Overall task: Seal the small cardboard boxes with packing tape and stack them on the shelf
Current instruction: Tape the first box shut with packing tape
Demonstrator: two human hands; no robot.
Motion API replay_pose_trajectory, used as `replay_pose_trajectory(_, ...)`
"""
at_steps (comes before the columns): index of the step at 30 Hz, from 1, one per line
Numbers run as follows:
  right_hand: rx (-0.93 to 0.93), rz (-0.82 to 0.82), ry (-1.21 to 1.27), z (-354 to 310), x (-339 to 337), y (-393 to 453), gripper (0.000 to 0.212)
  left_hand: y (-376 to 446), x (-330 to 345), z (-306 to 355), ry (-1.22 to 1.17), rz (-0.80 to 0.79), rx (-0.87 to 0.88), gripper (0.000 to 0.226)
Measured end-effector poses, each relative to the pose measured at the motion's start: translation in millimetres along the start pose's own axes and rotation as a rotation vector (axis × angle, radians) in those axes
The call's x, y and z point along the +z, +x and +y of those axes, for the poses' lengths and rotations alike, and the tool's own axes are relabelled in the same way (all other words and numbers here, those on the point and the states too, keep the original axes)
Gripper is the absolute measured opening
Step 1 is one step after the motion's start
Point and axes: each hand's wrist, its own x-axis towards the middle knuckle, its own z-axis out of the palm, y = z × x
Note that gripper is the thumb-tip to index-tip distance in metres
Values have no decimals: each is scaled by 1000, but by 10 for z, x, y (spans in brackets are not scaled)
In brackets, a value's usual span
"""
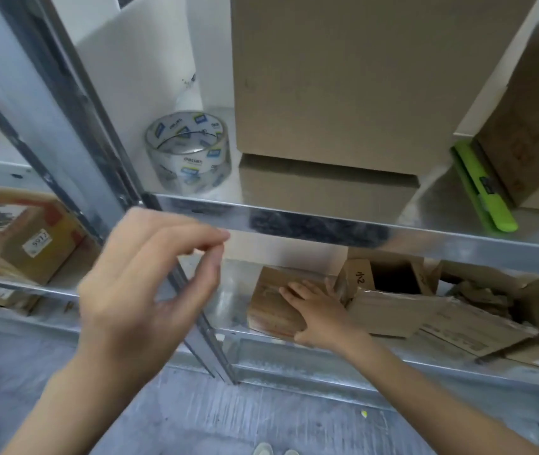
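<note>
Brown cardboard is under the right hand [319,311]. It is a small box [278,303] on the lower shelf [294,369], low in the middle of the frame. The fingers lie flat and straight on top of it and the thumb sits at its near edge. I think the hand presses down so the flaps stay closed while the tape is fetched. The hand does not curl round the box; it only rests on it.

The left hand [150,290] is up in the left middle of the frame, blurry, in front of the shiny edge of the upper shelf [360,231]. Its thumb and first finger come together like a pinch. I cannot tell if they hold anything; maybe a thin clear bit of tape, but that is too hard to see.

The roll of tape [187,151] stands on the upper shelf, above and a little right of the left hand, well apart from the small box. A big box [343,80] is just beside the roll, and a green cutter [483,188] lies at the right, next to another box [530,126]. More loose cardboard [425,316] is piled right of the small box.
</note>
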Motion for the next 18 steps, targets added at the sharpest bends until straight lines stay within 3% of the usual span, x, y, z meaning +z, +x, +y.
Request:
replay_pose_trajectory(3, 11, -7, 16, -20, 21, -5, 89, 301, -79, -99, 255, 85, -56, 27)
replay_pose_trajectory(6, 17, -13, 35, -6, 19, -10, 89, 541, -48, -213, 305, -40, -139, 51)
replay_pose_trajectory(11, 17, -14, 44, -26, -5, -16, 88, 745, -4, -179, 324, -248, -252, 63)
replay_pose_trajectory(18, 31, 0, 48, -38, 13, -27, 88, 724, 171, -251, 639, -495, -221, 82)
